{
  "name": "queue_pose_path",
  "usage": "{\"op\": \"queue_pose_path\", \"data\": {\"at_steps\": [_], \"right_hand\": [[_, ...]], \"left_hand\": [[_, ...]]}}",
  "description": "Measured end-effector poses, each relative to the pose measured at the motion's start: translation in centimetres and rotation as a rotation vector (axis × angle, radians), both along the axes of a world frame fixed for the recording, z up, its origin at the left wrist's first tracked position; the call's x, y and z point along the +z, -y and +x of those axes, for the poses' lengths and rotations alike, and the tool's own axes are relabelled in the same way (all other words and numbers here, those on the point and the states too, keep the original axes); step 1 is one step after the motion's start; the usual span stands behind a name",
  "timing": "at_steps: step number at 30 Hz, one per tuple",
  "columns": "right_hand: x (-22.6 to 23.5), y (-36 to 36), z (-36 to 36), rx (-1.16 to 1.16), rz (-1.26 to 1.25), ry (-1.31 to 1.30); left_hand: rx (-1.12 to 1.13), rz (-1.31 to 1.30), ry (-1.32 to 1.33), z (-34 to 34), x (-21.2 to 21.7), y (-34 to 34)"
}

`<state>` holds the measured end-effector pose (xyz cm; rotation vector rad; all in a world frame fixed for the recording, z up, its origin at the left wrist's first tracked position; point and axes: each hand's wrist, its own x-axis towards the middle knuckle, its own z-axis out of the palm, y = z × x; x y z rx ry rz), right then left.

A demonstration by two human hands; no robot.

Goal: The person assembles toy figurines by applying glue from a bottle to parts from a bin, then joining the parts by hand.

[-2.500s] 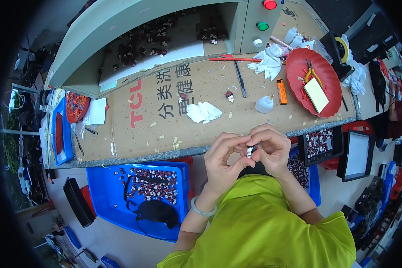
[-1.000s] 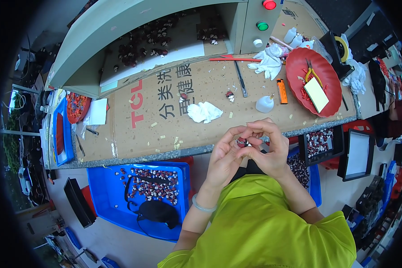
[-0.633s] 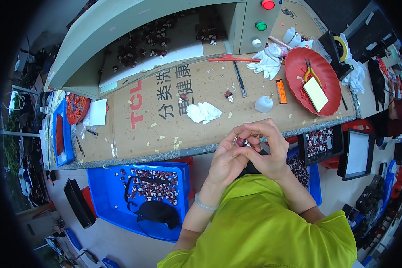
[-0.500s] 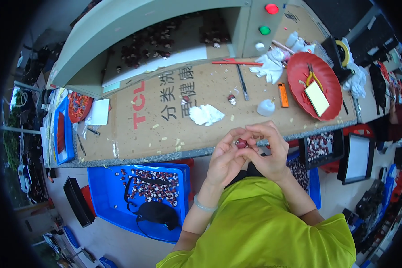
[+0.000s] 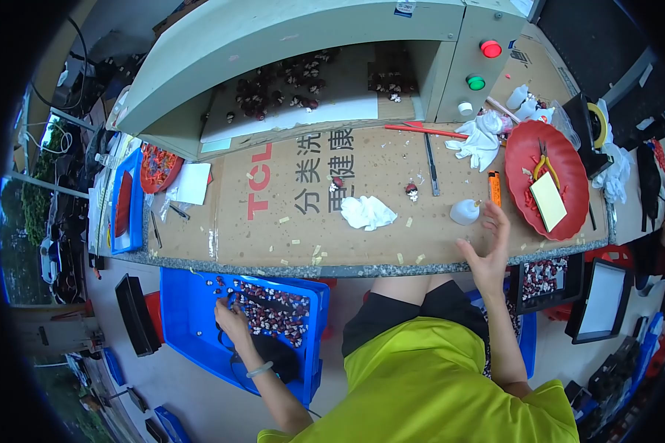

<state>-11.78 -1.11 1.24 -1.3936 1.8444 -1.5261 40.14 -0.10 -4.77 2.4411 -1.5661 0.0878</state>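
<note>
My left hand hangs over the left side of a blue bin, fingers slightly apart, with nothing plainly held. Beside it lie many small dark-red and white figurines and a black bag with a strap. My right hand is at the table's front edge, its thumb and fingers spread and empty. Just beyond its fingertips stands a small translucent bottle. One figurine and another lie on the cardboard-covered table, near a crumpled white cloth.
At the back stands a grey arched machine with figurines inside. On the right is a red scalloped bowl with yellow-handled pliers and a pale yellow pad. An orange cutter lies nearby. A black tray of figurines sits lower right.
My hands have parted from in front of my chest, where they held a small dark-red figurine. The left moved down to the blue bin; the right moved toward the bottle and opened.
</note>
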Motion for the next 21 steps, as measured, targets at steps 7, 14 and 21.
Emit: {"op": "queue_pose_path", "data": {"at_steps": [7,14,21], "right_hand": [[-1.4,3.1,1.0,0.064,0.067,0.143],[-2.4,3.3,0.6,-0.03,0.032,0.055],[-2.2,3.6,0.5,-0.029,0.032,0.007]], "left_hand": [[-0.189,-0.44,-0.122,-9.5,9.0,7.8],[-0.881,-0.414,-0.614,-27.5,8.4,26.0],[-1.02,-0.355,-0.245,-40.5,3.9,44.7]]}}
